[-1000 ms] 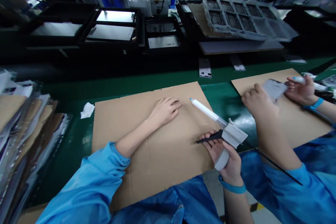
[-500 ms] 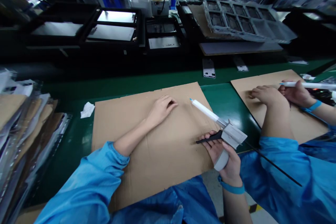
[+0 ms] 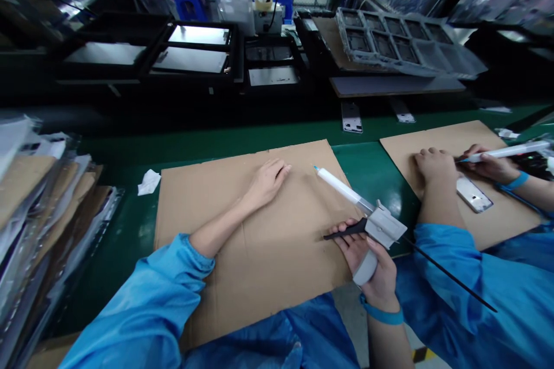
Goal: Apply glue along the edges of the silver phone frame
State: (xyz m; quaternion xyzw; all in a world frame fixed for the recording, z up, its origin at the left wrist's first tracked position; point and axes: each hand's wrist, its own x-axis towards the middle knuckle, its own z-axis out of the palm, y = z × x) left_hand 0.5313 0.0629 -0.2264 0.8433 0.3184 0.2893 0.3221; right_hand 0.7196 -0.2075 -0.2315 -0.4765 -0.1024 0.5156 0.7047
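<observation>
My left hand [image 3: 266, 181] rests palm down on a brown cardboard sheet [image 3: 255, 242], fingers loosely together, holding nothing. My right hand [image 3: 367, 259] grips the grey handle of a glue dispensing gun [image 3: 376, 225]. Its black trigger lever sticks out to the left. The gun's white syringe barrel [image 3: 341, 185] points up and left over the cardboard's right edge, ending in a blue tip.
A co-worker's hands [image 3: 437, 164] at the right hold a white syringe over a flat silver part [image 3: 474, 194] on a second cardboard sheet [image 3: 450, 138]. A white wipe [image 3: 148, 181] lies on the green belt [image 3: 372, 161]. Stacked sheets [image 3: 34, 202] sit left; moulded trays [image 3: 402, 40] stand behind.
My hands have stayed almost still. The co-worker laid the silver part down on their cardboard and brought the syringe over it.
</observation>
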